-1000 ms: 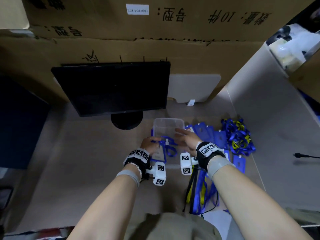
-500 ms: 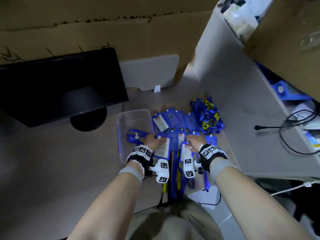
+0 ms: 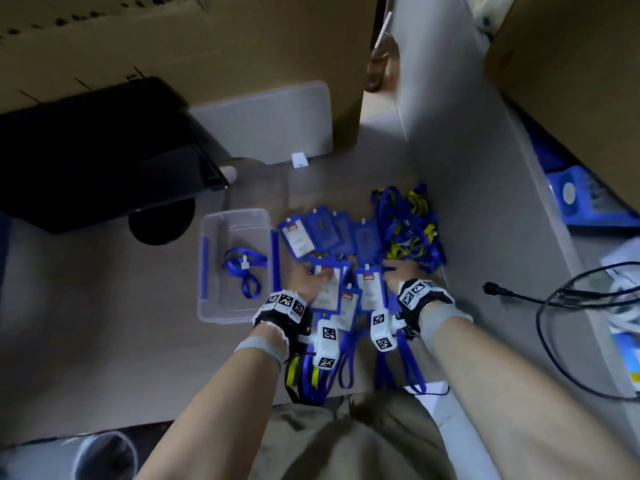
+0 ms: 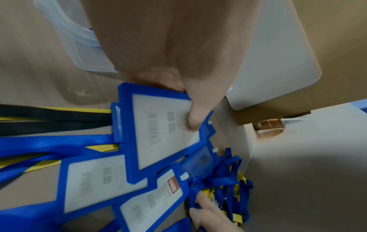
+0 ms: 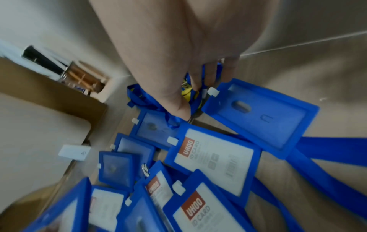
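Several blue ID card holders [image 3: 332, 233] lie spread on the table. My left hand [image 3: 311, 278] pinches one card holder [image 4: 158, 133] at its end, thumb [image 4: 196, 119] on its clear face. To its right, my right hand [image 3: 393, 270] reaches into a tangled pile of blue and yellow lanyards [image 3: 408, 226]. In the right wrist view its curled fingers [image 5: 210, 75] and thumb pinch a blue lanyard strap [image 5: 198, 94]. A clear plastic bin [image 3: 207, 271] at the left holds one coiled blue lanyard [image 3: 244, 268].
A black monitor [image 3: 104, 157] stands at the back left. A white lid [image 3: 270, 123] leans on the cardboard wall behind. A grey partition [image 3: 478, 188] closes the right side, with a black cable [image 3: 519, 296] beyond. Lanyard straps [image 3: 346, 362] hang over the front edge.
The view has swung right and down. Both hands moved from over the bin to the card holders, leaving a lanyard in it. The left hand took a holder; the right reached the lanyard pile.
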A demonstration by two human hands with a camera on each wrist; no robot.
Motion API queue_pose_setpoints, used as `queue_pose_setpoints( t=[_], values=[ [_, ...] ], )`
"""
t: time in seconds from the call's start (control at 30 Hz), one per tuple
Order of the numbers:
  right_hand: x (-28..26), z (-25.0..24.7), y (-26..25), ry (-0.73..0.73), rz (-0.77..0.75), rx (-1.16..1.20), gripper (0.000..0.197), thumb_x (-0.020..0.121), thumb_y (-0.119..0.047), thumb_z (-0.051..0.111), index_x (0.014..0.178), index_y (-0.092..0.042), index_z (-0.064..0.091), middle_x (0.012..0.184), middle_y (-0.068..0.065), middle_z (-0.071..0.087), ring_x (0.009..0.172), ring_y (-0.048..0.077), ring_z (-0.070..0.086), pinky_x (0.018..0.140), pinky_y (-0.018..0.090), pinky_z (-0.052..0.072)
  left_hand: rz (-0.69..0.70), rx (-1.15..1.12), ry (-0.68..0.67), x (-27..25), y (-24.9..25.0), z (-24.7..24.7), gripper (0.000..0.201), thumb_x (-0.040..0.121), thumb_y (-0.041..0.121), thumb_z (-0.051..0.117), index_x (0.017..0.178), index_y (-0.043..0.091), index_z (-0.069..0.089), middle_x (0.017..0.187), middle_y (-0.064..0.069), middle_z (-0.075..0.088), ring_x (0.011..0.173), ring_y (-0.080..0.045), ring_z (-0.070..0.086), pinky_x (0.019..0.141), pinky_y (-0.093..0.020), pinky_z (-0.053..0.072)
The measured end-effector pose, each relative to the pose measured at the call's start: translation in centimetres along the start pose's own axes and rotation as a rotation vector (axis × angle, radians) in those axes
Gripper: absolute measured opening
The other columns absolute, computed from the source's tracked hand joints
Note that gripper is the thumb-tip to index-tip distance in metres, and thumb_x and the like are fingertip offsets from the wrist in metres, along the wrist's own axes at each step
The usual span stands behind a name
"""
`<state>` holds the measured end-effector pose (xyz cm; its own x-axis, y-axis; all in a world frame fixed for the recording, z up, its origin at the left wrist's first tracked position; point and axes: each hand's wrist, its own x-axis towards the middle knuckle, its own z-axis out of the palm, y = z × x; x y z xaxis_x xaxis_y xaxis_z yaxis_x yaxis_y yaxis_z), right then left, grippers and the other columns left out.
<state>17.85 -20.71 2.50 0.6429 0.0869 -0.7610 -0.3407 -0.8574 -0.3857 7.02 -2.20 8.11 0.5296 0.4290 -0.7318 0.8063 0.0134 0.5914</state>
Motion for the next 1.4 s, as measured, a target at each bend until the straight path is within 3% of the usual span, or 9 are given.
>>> queue_pose_setpoints(
  t=[0.13, 0.23, 0.47, 0.57, 0.7, 0.87, 1.03, 1.2, 1.4],
  values=[
    [0.3, -0.6, -0.8, 0.038, -0.043, -0.069, 0.024, 0.077, -0.021, 0.064, 0.1, -0.017, 0.071, 0.11, 0.011, 0.068, 0.096, 0.036, 0.061, 0.082, 0.037, 0.054, -0.018, -0.074, 0.045, 0.2, 0.6, 0.6, 0.018, 0.089, 0.018, 0.068, 0.1, 0.004, 0.07, 0.089, -0.01, 0.071, 0.074, -0.021, 0.066, 0.064, -0.027, 0.053],
    [0.5, -1.9, -1.2, 0.085, -0.054, 0.005, 0.03, 0.079, -0.011, 0.059, 0.106, -0.016, 0.072, 0.1, 0.011, 0.07, 0.09, 0.034, 0.063, 0.074, 0.033, 0.054, -0.042, -0.102, 0.052, 0.5, 1.2, 0.6, 0.025, 0.089, 0.021, 0.067, 0.105, 0.002, 0.07, 0.098, -0.014, 0.073, 0.084, -0.025, 0.068, 0.08, -0.036, 0.055],
    [0.5, -3.8, -2.1, 0.353, -0.054, 0.186, 0.02, 0.086, -0.016, 0.063, 0.102, -0.02, 0.075, 0.107, 0.007, 0.072, 0.094, 0.03, 0.065, 0.074, 0.032, 0.053, -0.017, -0.044, 0.046, 2.4, 2.4, 1.2, 0.033, 0.073, 0.042, 0.072, 0.09, 0.014, 0.072, 0.091, -0.006, 0.076, 0.087, -0.026, 0.072, 0.087, -0.045, 0.057],
    [0.8, -4.5, -2.1, 0.516, 0.022, 0.135, 0.035, 0.084, -0.02, 0.063, 0.119, -0.019, 0.064, 0.129, 0.014, 0.057, 0.117, 0.037, 0.05, 0.092, 0.044, 0.048, 0.007, -0.024, 0.011, 2.1, 3.7, 1.7, 0.021, 0.082, 0.035, 0.069, 0.089, 0.015, 0.071, 0.089, -0.005, 0.076, 0.084, -0.024, 0.071, 0.086, -0.041, 0.057],
    [2.7, -4.7, -1.5, 0.342, 0.133, 0.063, 0.064, 0.086, -0.033, 0.057, 0.146, -0.021, 0.036, 0.144, 0.016, 0.044, 0.13, 0.04, 0.041, 0.107, 0.049, 0.036, 0.009, 0.009, 0.006, 2.5, 4.3, 2.2, 0.021, 0.087, 0.033, 0.067, 0.098, 0.016, 0.07, 0.089, -0.002, 0.073, 0.079, -0.019, 0.068, 0.079, -0.032, 0.055],
    [7.7, -2.3, 0.2, 0.264, 0.169, 0.054, 0.073, 0.071, -0.044, 0.052, 0.139, -0.02, 0.039, 0.128, 0.019, 0.055, 0.11, 0.042, 0.054, 0.096, 0.052, 0.047, -0.012, -0.044, -0.002, 3.0, 3.5, 1.7, 0.027, 0.081, 0.039, 0.068, 0.093, 0.016, 0.072, 0.085, -0.003, 0.076, 0.078, -0.023, 0.073, 0.082, -0.042, 0.059],
    [3.8, -4.4, -2.1, 0.072, 0.205, 0.037, 0.023, 0.091, -0.035, 0.054, 0.081, -0.014, 0.05, 0.094, 0.007, 0.055, 0.096, 0.026, 0.053, 0.088, 0.032, 0.044, -0.01, -0.055, 0.006, 3.1, 4.0, 1.0, 0.023, 0.087, 0.028, 0.067, 0.098, 0.008, 0.071, 0.091, -0.012, 0.075, 0.084, -0.03, 0.073, 0.08, -0.045, 0.06],
    [2.1, -4.0, -2.3, 0.436, 0.068, 0.053, 0.032, 0.078, -0.029, 0.061, 0.107, -0.017, 0.064, 0.111, 0.014, 0.064, 0.102, 0.039, 0.057, 0.087, 0.044, 0.049, 0.022, -0.076, 0.013, 3.0, 4.5, 0.8, 0.02, 0.09, 0.018, 0.065, 0.103, 0.003, 0.069, 0.09, -0.011, 0.071, 0.072, -0.022, 0.067, 0.067, -0.031, 0.057],
    [-1.3, -5.7, -4.4, 0.443, -0.178, 0.318, 0.016, 0.086, -0.017, 0.065, 0.097, -0.023, 0.076, 0.095, 0.003, 0.075, 0.088, 0.024, 0.069, 0.071, 0.024, 0.049, 0.064, -0.092, -0.034, 2.0, 5.1, 1.3, 0.022, 0.09, 0.019, 0.065, 0.103, 0.001, 0.068, 0.09, -0.012, 0.072, 0.074, -0.025, 0.067, 0.076, -0.038, 0.058]
  ],
)
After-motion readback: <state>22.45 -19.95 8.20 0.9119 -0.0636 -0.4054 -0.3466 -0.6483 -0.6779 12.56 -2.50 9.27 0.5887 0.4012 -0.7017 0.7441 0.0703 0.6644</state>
